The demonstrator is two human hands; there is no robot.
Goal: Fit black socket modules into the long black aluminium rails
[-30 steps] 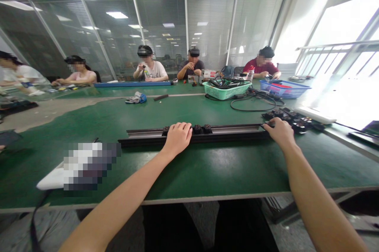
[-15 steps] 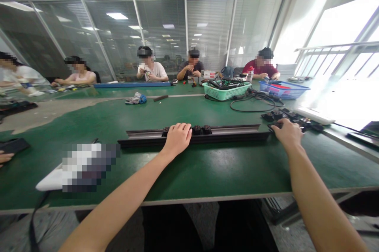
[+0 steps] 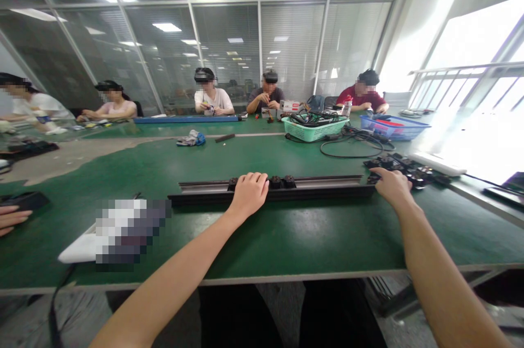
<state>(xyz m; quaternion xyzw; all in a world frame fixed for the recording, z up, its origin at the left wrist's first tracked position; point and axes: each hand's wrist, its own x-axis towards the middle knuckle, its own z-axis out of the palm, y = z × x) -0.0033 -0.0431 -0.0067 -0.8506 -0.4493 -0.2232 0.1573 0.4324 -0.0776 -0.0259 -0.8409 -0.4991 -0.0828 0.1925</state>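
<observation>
A long black rail (image 3: 327, 191) with a grey inner channel lies across the table in front of me. Several small black modules (image 3: 289, 181) sit in its channel. My left hand (image 3: 250, 193) is wrapped over the rail's middle, fingers bent over the far side; what lies under the palm is hidden. At the rail's right end, my right hand (image 3: 393, 189) is low over a pile of loose black modules (image 3: 387, 161). Its index finger stretches left, and the other fingers are partly hidden. I see nothing held in it.
The green table (image 3: 286, 252) carries a blurred white-and-dark item (image 3: 77, 241) at left, near another person's hand (image 3: 14, 220). Farther back are gloves (image 3: 191, 138), a green basket (image 3: 315, 131) of cables, a blue basket (image 3: 395, 127) and a long blue bar (image 3: 188, 119). Several people sit opposite.
My right hand has shifted slightly left, and its index finger now points out more toward the rail's end. My left hand stays on the rail. The whole view has shifted a little.
</observation>
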